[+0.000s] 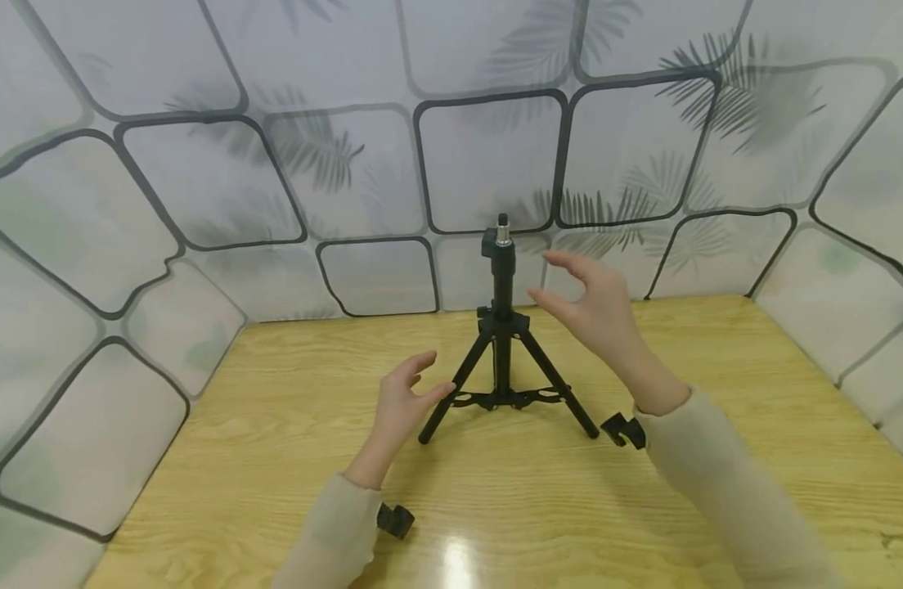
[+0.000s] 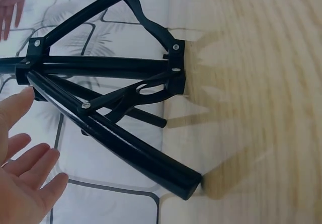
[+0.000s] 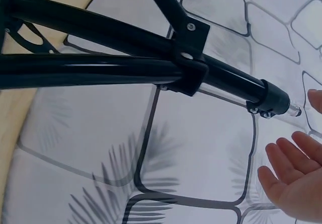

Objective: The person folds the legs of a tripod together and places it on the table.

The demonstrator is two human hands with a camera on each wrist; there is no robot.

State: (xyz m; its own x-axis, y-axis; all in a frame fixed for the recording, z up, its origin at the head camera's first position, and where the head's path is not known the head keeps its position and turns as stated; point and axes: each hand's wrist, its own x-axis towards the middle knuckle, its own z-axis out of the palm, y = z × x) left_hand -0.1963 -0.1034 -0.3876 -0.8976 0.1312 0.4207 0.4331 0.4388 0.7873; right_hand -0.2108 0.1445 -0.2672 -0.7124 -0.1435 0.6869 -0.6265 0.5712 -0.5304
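Observation:
A small black tripod (image 1: 502, 360) stands upright on the wooden table, its legs spread and a silver stud at its top. My left hand (image 1: 400, 401) is beside the tripod's left leg, thumb and fingers apart, holding nothing. In the left wrist view, the left hand (image 2: 30, 183) lies alongside the leg (image 2: 126, 141); whether the thumb touches the tripod I cannot tell. My right hand (image 1: 595, 307) hovers to the right of the column's top with thumb and fingers spread. The right wrist view shows the right hand (image 3: 297, 178) apart from the column (image 3: 236, 81).
The light wooden table (image 1: 289, 458) meets a patterned backdrop (image 1: 363, 172) behind the tripod and at both sides. A black wrist mount (image 1: 624, 430) sits at the right sleeve and another mount (image 1: 396, 521) at the left sleeve.

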